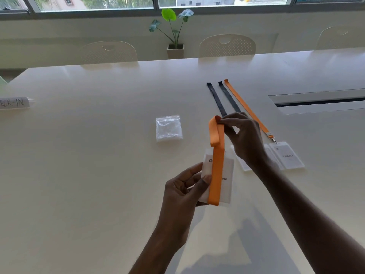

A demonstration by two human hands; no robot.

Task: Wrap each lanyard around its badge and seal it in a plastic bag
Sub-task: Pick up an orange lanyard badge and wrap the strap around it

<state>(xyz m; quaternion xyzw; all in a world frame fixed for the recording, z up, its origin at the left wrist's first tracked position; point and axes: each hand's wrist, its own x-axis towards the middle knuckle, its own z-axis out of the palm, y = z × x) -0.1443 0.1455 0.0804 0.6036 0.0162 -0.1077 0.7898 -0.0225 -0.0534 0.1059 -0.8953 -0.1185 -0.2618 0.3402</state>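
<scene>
Badge (pixel 227 186) is held above the counter (pixel 98 155). Left hand (pixel 183 188) fingers are clamped on its edge, thumb against the lanyard (pixel 216 175). Right hand (pixel 245 137) pinches the loop top. Risk: the loop is slack, and if the thumb eases, the wrap likely slides off sideways. Bags (pixel 168 129) lie nearby.

We see a long white table (pixel 98 155) with pale chairs (pixel 108 52) along its far side. Behind them a potted plant (pixel 173 26) stands by the wall (pixel 59 36) under a row of windows (pixel 118 1), and daylight glosses the tabletop
</scene>
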